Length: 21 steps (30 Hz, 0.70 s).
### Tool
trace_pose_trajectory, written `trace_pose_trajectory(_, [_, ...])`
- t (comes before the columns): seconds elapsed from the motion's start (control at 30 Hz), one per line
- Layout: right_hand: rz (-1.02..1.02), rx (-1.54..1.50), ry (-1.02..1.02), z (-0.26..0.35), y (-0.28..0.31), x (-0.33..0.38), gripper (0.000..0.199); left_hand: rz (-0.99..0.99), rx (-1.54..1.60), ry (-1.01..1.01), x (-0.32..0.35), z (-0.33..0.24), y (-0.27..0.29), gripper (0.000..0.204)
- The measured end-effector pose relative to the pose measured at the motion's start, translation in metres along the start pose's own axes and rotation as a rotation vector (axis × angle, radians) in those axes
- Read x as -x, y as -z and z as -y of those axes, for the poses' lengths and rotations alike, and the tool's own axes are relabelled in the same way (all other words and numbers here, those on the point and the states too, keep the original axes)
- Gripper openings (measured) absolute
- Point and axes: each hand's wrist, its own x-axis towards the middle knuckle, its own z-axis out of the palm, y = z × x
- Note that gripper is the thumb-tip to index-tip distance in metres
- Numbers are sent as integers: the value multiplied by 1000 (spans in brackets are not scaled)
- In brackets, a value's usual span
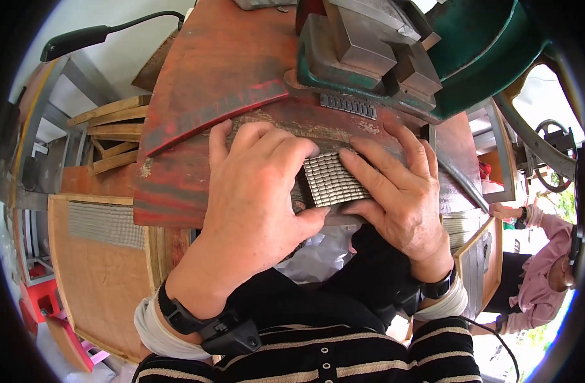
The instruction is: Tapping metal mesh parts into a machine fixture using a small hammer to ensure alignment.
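A slab of small silvery metal pieces [334,180], packed in tight rows, lies at the worktable's front edge between my hands. My left hand [251,172] grips its left side, with the index finger at the far corner and the thumb at the near corner. My right hand [394,185] holds the right side, its fingers over the far right corner and its thumb along the near edge. Both hands partly cover the slab's edges. Beyond them, a short strip of similar metal pieces [348,106] rests on the table, apart from my hands.
A red bar [217,118] lies slantwise on the worn red table [232,38]. A green machine with steel blocks [362,48] stands at the far right. Wooden trays [101,255] with metal strips flank the table. At right, another person [547,255] is nearby.
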Motion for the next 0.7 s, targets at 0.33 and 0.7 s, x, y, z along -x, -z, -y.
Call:
trace_pose_trajectory(0.33, [-57, 29, -35, 5, 1, 8, 62, 19, -14, 1, 2, -4, 4, 58])
trace_pose_trajectory(0.7, [-8, 1, 5, 2, 5, 7, 60, 83, -149, 8, -6, -15, -6, 57])
